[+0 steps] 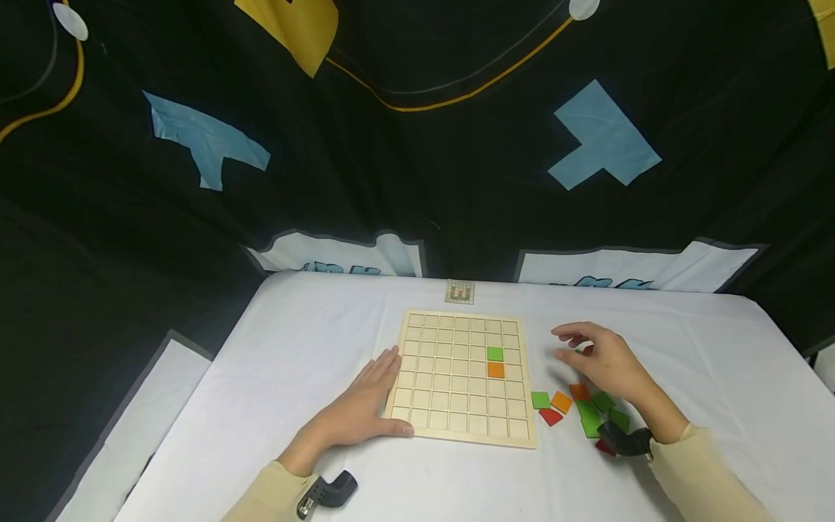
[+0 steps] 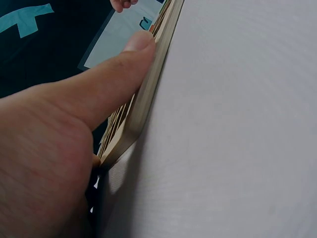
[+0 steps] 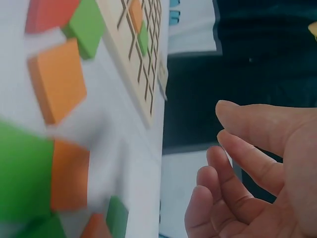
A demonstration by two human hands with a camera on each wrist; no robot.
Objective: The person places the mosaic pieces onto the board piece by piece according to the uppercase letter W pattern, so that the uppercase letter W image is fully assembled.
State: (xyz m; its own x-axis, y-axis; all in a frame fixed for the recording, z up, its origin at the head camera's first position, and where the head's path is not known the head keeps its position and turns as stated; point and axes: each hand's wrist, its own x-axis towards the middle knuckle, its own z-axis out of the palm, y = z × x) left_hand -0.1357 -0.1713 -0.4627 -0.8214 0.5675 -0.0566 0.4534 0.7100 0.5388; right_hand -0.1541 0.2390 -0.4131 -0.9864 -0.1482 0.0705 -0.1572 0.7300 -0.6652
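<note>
Left hand point(image 1: 357, 407) lay spread against the board point(image 1: 443, 365); right hand point(image 1: 609, 365), empty, loosely curved near loose tiles point(image 1: 589, 418). Tiles looked light, stiff; opposite edges seemed best for pinching.

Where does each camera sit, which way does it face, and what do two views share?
Head: on the head, facing forward and down at the gridded board and loose tiles; left hand, right hand and sleeves show.
Left wrist: worn there, looking along the gridded board's edge; left hand large, part of right hand at top.
Right wrist: worn there, looking across loose tiles toward the gridded board; only the right hand shows.
Shared by head and right wrist: the green tile and orange tile on the gridded board.
</note>
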